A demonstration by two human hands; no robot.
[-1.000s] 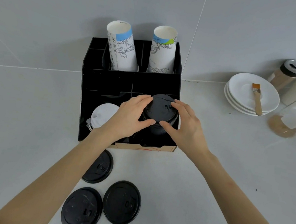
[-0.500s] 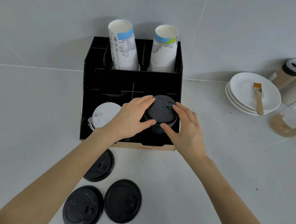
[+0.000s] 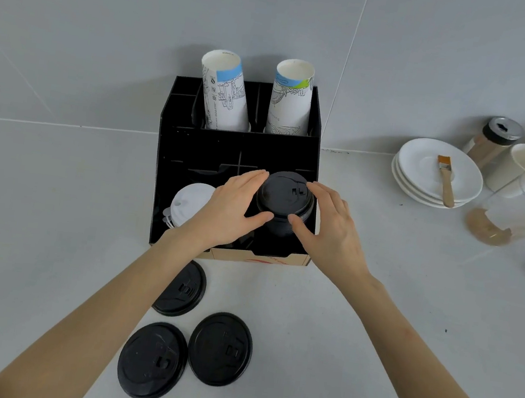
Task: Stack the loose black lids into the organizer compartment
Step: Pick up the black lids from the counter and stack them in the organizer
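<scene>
A black organizer point(image 3: 172, 167) stands against the wall. In its front right compartment rises a stack of black lids point(image 3: 284, 198). My left hand point(image 3: 230, 208) cups the stack's left side and my right hand point(image 3: 330, 228) cups its right side, with both thumbs pressed on the front. Three loose black lids lie on the counter before the organizer: one point(image 3: 184, 288) partly under my left forearm, one point(image 3: 151, 359) at the front left, one point(image 3: 219, 348) beside it.
White lids point(image 3: 190, 202) fill the organizer's front left compartment. Two printed paper cup stacks point(image 3: 225, 93) point(image 3: 290, 99) stand in the back. At the right sit stacked white saucers point(image 3: 424, 173) with a brush point(image 3: 445, 179), a shaker jar point(image 3: 496, 139), cups and a glass pitcher point(image 3: 516, 212).
Both hands have stayed around the stack of black lids, with only slight finger shifts. The three loose lids have not moved.
</scene>
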